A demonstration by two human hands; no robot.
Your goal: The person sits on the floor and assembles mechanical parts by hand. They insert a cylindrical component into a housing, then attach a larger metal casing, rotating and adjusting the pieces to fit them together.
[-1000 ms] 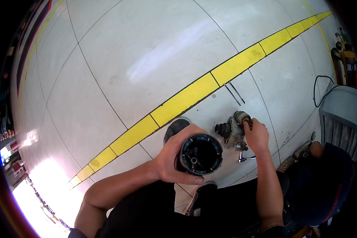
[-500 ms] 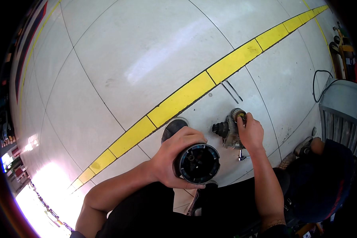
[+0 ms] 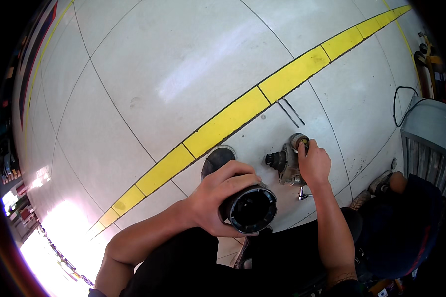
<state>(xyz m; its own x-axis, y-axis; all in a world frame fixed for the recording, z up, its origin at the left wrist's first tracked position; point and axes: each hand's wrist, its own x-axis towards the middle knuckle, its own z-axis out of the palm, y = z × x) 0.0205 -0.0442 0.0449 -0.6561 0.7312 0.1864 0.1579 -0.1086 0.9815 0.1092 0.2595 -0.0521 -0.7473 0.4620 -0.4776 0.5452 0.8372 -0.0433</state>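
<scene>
Surface: floor (image 3: pixel 148 64) of pale grey, glossy finish, divided by thin dark joints and crossed diagonally by a dark-edged yellow band (image 3: pixel 226 123). Minor dark specks and a faint grey smudge noted. Two slim, straight dark metal rods (image 3: pixel 294 111) lie side by side, just below the band. Nearer the wearer, a grey metal mechanical assembly with a black toothed end (image 3: pixel 290 166) appears to rest on the floor, partly hidden; beside it, a shiny chrome tool (image 3: pixel 302 194).
</scene>
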